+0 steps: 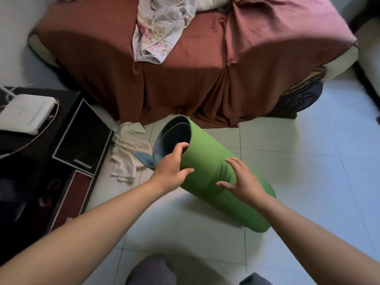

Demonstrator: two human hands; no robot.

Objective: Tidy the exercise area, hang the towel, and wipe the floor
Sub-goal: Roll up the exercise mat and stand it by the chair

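So, rolled green mat (207, 161) lies on the floor tiles (308, 171) by the bed (164, 83), my left hand (171, 167) hooked over its open end, presumably against unrolling, right hand (242, 182) spread flat steadying its side, towel (128, 153) crumpled just left, no readable labels.

We are gripping the open end of the rolled green mat (205, 153) with our left hand (170, 171), fingers hooked inside the rim, while our right hand (244, 182) is laying spread fingers on its side. A crumpled cream towel (127, 153) is lying just beside it on the white tiled floor (308, 171), below the brown-sheeted bed (185, 83).
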